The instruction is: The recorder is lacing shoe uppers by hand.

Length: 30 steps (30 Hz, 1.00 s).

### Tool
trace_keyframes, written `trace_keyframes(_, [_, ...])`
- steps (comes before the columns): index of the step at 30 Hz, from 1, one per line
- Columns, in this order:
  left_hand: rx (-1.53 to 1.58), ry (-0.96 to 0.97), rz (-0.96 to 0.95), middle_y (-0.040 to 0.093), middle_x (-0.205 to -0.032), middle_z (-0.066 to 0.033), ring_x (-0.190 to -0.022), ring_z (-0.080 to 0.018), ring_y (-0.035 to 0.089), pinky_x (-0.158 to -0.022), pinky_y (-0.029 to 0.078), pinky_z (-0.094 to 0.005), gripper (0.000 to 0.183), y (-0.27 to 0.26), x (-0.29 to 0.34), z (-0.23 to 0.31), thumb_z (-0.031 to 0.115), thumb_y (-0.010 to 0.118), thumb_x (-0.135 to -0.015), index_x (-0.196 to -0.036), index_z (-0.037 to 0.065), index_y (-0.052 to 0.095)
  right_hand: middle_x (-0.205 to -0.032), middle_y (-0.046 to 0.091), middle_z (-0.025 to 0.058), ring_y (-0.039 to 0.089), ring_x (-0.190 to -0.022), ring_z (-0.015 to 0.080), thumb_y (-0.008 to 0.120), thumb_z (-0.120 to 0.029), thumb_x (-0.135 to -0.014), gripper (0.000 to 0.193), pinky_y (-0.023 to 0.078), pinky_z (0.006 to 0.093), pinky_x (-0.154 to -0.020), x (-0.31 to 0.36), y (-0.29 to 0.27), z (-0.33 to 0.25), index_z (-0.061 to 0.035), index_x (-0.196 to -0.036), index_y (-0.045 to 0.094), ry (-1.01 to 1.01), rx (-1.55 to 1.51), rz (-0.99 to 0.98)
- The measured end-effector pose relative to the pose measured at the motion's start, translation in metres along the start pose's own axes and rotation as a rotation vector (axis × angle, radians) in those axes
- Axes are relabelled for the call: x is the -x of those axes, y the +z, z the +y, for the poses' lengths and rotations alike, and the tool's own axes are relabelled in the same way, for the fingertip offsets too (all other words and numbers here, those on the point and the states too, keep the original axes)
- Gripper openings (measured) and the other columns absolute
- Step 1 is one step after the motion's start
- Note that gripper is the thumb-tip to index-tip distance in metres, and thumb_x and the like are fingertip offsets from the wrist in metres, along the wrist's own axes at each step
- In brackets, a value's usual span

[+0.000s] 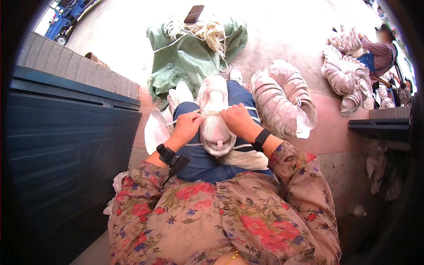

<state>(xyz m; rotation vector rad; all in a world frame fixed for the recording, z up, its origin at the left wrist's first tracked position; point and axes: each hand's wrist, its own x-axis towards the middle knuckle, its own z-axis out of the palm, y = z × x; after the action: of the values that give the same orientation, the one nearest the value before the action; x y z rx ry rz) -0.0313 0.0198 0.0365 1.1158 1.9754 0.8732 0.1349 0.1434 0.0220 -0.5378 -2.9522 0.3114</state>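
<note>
A white shoe upper (216, 132) rests between my thighs, its toe pointing away and its heel opening toward me. A pale shoelace (204, 112) crosses its lacing area. My left hand (189, 123), at the upper's left edge, pinches the shoelace between thumb and fingers. On the other edge my right hand (240, 120) is closed, apparently on the lace too; its fingertips are partly hidden. A bundle of pale laces (245, 157) lies across my lap by the right thigh. More white uppers (157, 128) sit beside my left leg.
Ahead, a green sack (185, 62) carries loose pale laces (212, 37) and a dark phone (194, 14). Stacked uppers (282, 99) curl on the floor at right. A dark blue metal door (70, 150) stands close at left. Another person (380, 51) sits far right among piled uppers (346, 77).
</note>
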Motion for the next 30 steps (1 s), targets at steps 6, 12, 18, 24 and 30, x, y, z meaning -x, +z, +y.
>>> trace_keyframes(6, [-0.291, 0.27, 0.205, 0.06, -0.073, -0.0144, -0.072, -0.0307, 0.055, -0.067, 0.043, -0.0378, 0.014, 0.008, -0.008, -0.003, 0.013, 0.055, -0.078, -0.077, 0.0, 0.061, -0.062, 0.056, 0.0042, 0.054, -0.064, 0.0208, 0.051, -0.011, -0.072, 0.004, 0.036, 0.0367, -0.064, -0.002, -0.002, 0.002, -0.0103, -0.07, 0.054, -0.145, 0.043, 0.005])
trace_keyframes(12, [-0.539, 0.33, 0.127, 0.058, -0.074, -0.0128, -0.077, -0.0318, 0.051, -0.069, 0.042, -0.0401, 0.01, 0.001, -0.011, 0.009, 0.01, 0.054, -0.075, -0.072, 0.003, 0.059, -0.065, 0.057, 0.0054, 0.056, -0.068, 0.0221, 0.051, -0.009, -0.073, 0.003, 0.037, 0.0395, -0.068, 0.005, 0.003, -0.005, -0.0094, -0.073, 0.054, 0.037, 0.031, 0.03])
trace_keyframes(18, [-0.887, 0.451, 0.009, 0.057, -0.073, -0.0107, -0.077, -0.0315, 0.05, -0.068, 0.042, -0.0397, 0.008, 0.007, -0.019, 0.032, 0.011, 0.055, -0.072, -0.07, 0.004, 0.059, -0.067, 0.057, 0.005, 0.056, -0.073, 0.022, 0.051, -0.01, -0.073, 0.004, 0.037, 0.039, -0.068, 0.004, 0.006, -0.006, -0.01, -0.072, 0.055, 0.079, 0.034, 0.021])
trace_keyframes(24, [-0.746, 0.362, 0.138, 0.056, -0.068, -0.005, -0.08, -0.0231, 0.05, -0.065, 0.04, -0.0368, 0.016, 0.005, -0.016, 0.026, 0.022, 0.064, -0.07, -0.069, 0.007, 0.061, -0.073, 0.054, 0.0043, 0.05, -0.078, 0.0208, 0.056, -0.019, -0.072, 0.008, 0.034, 0.0348, -0.069, 0.007, -0.008, -0.003, -0.0106, -0.071, 0.059, 0.151, 0.03, 0.207])
trace_keyframes(30, [-0.883, 0.375, 0.193, 0.056, -0.077, -0.0051, -0.082, -0.0234, 0.048, -0.064, 0.037, -0.0386, 0.024, 0.017, 0.01, 0.031, 0.029, 0.064, -0.07, -0.078, 0.007, 0.057, -0.079, 0.054, 0.0071, 0.046, -0.087, 0.0215, 0.058, -0.019, -0.072, 0.015, 0.033, 0.0393, -0.074, 0.007, -0.028, -0.028, -0.0061, -0.075, 0.065, 0.175, 0.127, -0.018])
